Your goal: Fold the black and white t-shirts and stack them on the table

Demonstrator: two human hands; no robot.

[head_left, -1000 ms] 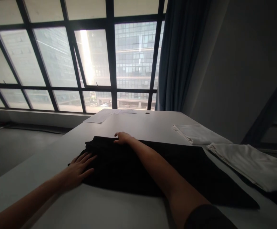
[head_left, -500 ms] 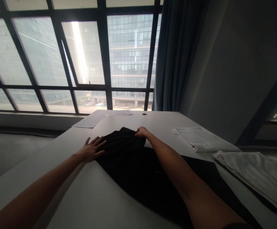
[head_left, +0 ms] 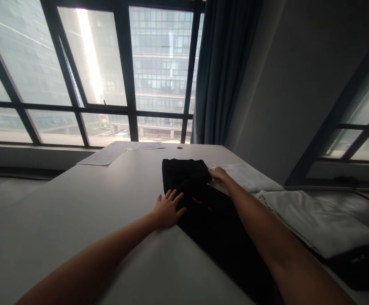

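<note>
A long black garment (head_left: 216, 237) lies across the white table (head_left: 108, 203), running from its far middle to my near right. At its far end the cloth lies as a bunched, folded-over band, and small reddish marks show just below that. My left hand (head_left: 169, 210) rests on the garment's left edge, fingers spread and flat. On the other side, my right hand (head_left: 219, 174) pinches the right corner of the folded-over end between thumb and fingers. Part of the garment is hidden under my right forearm.
To the right lie a folded white cloth (head_left: 248, 177) and a larger grey-white folded cloth (head_left: 317, 220), with dark cloth (head_left: 359, 267) by it. Paper sheets (head_left: 104, 156) lie at the far left, near a round table hole (head_left: 179, 148). Windows and a blue curtain (head_left: 225, 84) stand behind.
The garment's far end has swung right and now lies straighter. Both hands have moved right with it, the left also nearer me. The view has turned slightly right.
</note>
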